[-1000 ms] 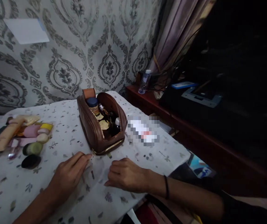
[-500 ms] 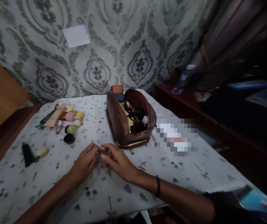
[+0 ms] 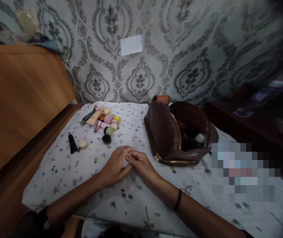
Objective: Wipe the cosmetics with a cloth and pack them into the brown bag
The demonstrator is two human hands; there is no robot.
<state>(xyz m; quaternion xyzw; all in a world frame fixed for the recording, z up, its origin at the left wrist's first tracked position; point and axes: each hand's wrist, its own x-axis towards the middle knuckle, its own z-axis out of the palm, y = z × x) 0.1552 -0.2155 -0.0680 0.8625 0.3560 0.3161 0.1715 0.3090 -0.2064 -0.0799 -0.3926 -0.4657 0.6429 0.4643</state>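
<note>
My left hand (image 3: pixel 115 166) and my right hand (image 3: pixel 145 167) meet above the middle of the table, in front of the cosmetics and left of the bag. The fingers of both are curled and pressed together at the tips. Whatever they pinch is mostly hidden; a small pale patch shows between them, too indistinct to name. A dark band circles my right wrist. Nearest on the right stands a brown toiletry bag (image 3: pixel 162 132), unzipped, with a white-capped bottle (image 3: pixel 200 138) inside. Beyond my left hand lies a round black-lidded jar (image 3: pixel 106 139).
At the back left, several tubes and jars lie in a heap, among them a beige tube (image 3: pixel 94 116). Closer, a black tube (image 3: pixel 72 143) lies beside a cream-coloured round piece (image 3: pixel 83 144). A wooden cabinet (image 3: pixel 24 99) borders the left; a plastic bottle (image 3: pixel 260 99) is at the right.
The view has swung left, so the bag and heap appear farther right. My hands stay close together; the fingers have drawn tighter around each other.
</note>
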